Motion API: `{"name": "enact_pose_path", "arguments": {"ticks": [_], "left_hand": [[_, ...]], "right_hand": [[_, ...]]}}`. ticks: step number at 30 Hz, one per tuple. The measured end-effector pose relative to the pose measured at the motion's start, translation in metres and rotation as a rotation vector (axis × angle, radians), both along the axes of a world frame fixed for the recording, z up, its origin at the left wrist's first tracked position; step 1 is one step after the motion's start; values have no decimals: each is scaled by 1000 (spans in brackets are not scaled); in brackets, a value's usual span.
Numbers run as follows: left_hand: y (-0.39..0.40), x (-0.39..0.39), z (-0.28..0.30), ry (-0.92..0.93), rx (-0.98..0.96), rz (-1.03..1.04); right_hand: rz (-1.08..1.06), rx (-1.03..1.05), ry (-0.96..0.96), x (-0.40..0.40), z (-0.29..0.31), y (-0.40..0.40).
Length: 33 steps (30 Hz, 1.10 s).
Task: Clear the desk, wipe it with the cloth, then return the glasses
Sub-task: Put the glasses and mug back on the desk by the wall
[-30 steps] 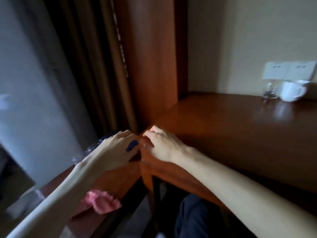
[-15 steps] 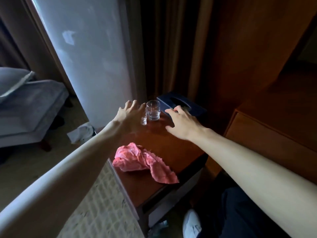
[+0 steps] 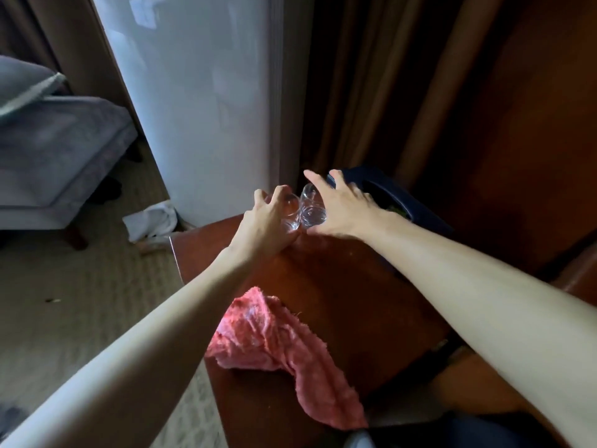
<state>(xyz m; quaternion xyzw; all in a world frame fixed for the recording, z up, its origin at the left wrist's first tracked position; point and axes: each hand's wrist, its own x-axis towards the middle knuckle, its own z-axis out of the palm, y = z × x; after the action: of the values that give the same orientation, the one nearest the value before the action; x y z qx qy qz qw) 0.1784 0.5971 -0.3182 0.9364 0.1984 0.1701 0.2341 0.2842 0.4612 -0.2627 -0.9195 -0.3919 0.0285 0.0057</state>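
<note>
Dim room, lit by pale daylight from the window (image 3: 193, 92) at upper left. The right side sinks into deep brown shadow. Both forearms smear at the lower edges; wide-angle bending curves the window frame.

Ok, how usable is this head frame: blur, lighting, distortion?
Head view: dim, lit mainly by the pale window panel; the right side falls into deep shadow. Motion blur smears the left hand, right hand and the two glasses; the pink cloth reads clearly. Wide-angle stretch enlarges the forearms.
</note>
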Motion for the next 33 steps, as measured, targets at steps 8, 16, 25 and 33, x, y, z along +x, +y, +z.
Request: {"name": "enact_pose_path", "arguments": {"ticks": [8,16,25,33], "left_hand": [[-7,2,15,47,-62,49],[-62,-54,110,-92,10,-14],[-217,-96,274,-308,35,-283],[-388,-92,307,-308,33,-627]], "right_hand": [[-12,117,92,4,-6,20],[-3,79,-41,-42,113,-69],[-113,198,-173,-147,264,-258],[-423,212,-236,-213,287,-445]]}}
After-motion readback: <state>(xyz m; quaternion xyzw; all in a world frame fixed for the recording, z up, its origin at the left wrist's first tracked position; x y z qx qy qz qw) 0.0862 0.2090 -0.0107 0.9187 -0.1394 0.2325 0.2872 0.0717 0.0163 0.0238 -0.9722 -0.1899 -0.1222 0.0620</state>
